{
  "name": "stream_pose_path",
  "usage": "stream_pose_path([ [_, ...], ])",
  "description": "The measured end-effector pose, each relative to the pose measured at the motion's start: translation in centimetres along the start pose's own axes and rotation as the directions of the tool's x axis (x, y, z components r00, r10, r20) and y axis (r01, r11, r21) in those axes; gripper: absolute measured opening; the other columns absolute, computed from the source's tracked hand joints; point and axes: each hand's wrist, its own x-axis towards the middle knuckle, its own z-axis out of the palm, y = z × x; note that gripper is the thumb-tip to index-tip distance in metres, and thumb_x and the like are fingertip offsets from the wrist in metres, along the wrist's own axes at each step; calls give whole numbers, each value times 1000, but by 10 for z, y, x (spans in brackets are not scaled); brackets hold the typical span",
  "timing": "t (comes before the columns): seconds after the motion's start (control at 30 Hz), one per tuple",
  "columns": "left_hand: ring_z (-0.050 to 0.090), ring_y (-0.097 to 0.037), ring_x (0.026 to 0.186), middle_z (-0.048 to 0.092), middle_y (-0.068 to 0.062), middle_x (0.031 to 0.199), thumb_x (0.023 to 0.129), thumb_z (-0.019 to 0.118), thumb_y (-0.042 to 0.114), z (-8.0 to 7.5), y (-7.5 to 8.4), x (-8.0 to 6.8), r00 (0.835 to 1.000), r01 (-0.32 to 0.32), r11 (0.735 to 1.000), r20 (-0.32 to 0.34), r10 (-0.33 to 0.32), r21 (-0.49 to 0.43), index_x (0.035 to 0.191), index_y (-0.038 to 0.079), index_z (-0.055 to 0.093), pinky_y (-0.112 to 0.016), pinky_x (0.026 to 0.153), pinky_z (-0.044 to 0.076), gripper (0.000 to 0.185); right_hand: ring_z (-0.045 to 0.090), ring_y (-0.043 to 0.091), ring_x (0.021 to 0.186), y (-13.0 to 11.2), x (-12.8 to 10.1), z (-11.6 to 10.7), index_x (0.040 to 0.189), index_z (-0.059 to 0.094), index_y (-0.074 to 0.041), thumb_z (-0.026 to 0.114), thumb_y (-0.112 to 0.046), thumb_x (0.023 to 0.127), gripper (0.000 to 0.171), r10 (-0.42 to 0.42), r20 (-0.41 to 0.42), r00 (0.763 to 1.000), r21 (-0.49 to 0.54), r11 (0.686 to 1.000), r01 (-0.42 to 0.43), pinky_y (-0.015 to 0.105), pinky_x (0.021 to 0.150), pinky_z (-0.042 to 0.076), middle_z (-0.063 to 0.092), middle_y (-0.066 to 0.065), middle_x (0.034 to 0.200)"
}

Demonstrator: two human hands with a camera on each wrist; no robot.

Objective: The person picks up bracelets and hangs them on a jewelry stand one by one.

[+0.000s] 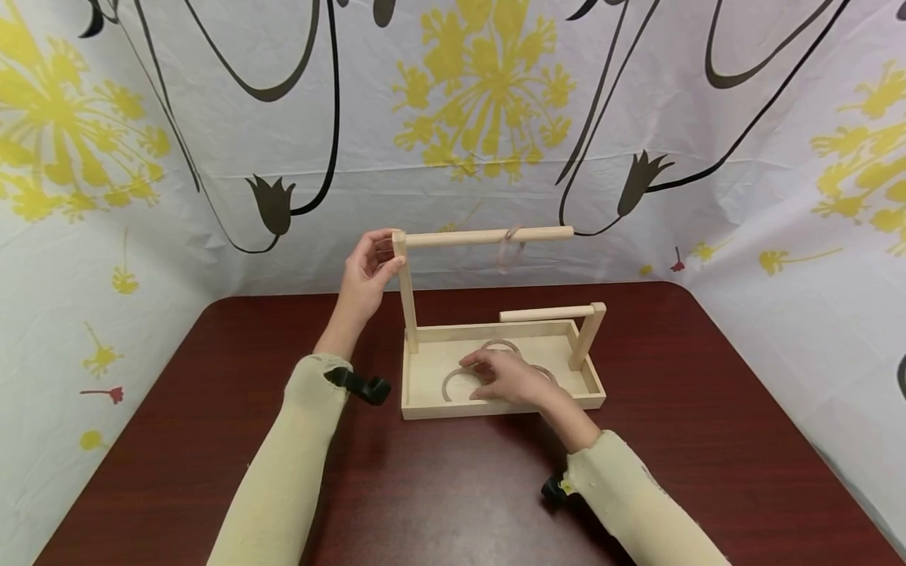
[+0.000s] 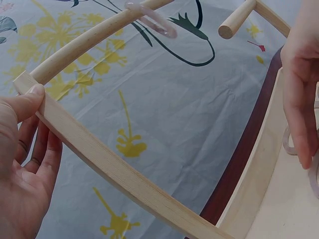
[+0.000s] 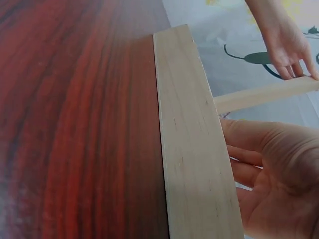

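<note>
My left hand (image 1: 362, 277) pinches the top of a tall wooden post (image 1: 406, 303), thumb in front and fingers behind. From that post a long dowel (image 1: 460, 238) runs right, with a clear pinkish ring (image 2: 158, 24) hanging on it. The post rises from the left end of a shallow wooden tray (image 1: 453, 412). Over the tray floor, my right hand (image 1: 513, 379) reaches down with thumb and fingers apart, close to a ring (image 1: 445, 387). Two more rings lie by it, one behind (image 1: 501, 342) and one partly hidden (image 1: 546, 372). Contact at the right fingertips is unclear.
A shorter post (image 1: 587, 338) at the tray's right end carries a short dowel (image 1: 545, 314) pointing left. The tray stands on a dark red-brown table (image 1: 439, 487). A patterned white cloth (image 1: 368, 196) hangs behind and along both sides.
</note>
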Motion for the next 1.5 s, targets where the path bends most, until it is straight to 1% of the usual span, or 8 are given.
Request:
stream_pose_path([
  [0.13,59,-6,103,61,-12,119,96,59,-5,0,-1,0,1000,-7,1000,0,7,0,135,-7,49,-19,90,50,41,67,28,112,-3,3,0,122,67,2,82,-7,80,46,-25,4,1000,-136,990,26,35,94,56,71,14,119],
  [0.33,60,-8,103,60,-2,117,96,60,-4,0,-1,1,1000,-16,1000,5,16,-3,135,-7,50,-19,91,51,41,69,23,104,-4,9,2,121,70,-3,82,-12,80,43,-10,-6,1000,-211,977,9,31,88,56,73,9,117],
  [0.47,59,-7,103,61,-4,117,96,60,-4,-1,0,1,1000,-10,1000,1,10,10,135,-7,49,-18,90,50,41,69,17,98,-3,15,5,113,76,-11,80,-12,82,32,32,-79,996,-256,965,-51,33,89,52,77,1,106],
  [0.7,60,-6,102,61,-14,119,95,61,-6,0,0,0,1000,-7,1000,-11,7,1,134,-7,50,-19,88,51,41,68,13,83,2,28,12,98,79,-16,75,-6,81,20,32,-200,979,-358,928,-104,31,73,51,75,-2,87],
  [1.0,59,-8,103,61,-13,120,95,60,-5,1,-1,1,1000,-4,1000,-8,4,-3,135,-7,50,-19,89,51,41,63,11,74,2,36,19,85,76,-16,76,-5,82,12,111,-273,956,-311,930,-196,30,69,50,72,-4,79],
  [1.2,59,-7,103,61,-12,119,96,60,-4,1,-2,0,1000,-5,1000,-8,5,1,134,-8,50,-19,89,50,39,66,15,76,-3,34,21,94,75,-10,76,-10,83,11,164,-360,918,-258,929,-267,34,70,52,73,-1,81],
  [1.3,59,-7,103,61,-13,119,95,60,-5,2,-1,0,1000,-5,1000,-5,5,0,134,-7,50,-19,89,50,40,68,19,86,-4,32,22,108,72,-8,80,-21,83,29,163,-363,918,-233,937,-258,39,77,54,74,4,92],
  [1.5,60,-6,103,61,-16,120,95,60,-7,1,0,0,1000,-6,1000,-10,6,-1,135,-7,49,-19,89,50,42,64,30,116,-4,27,25,132,60,-3,85,-27,79,64,187,-248,950,1,981,-193,44,101,51,68,15,126],
])
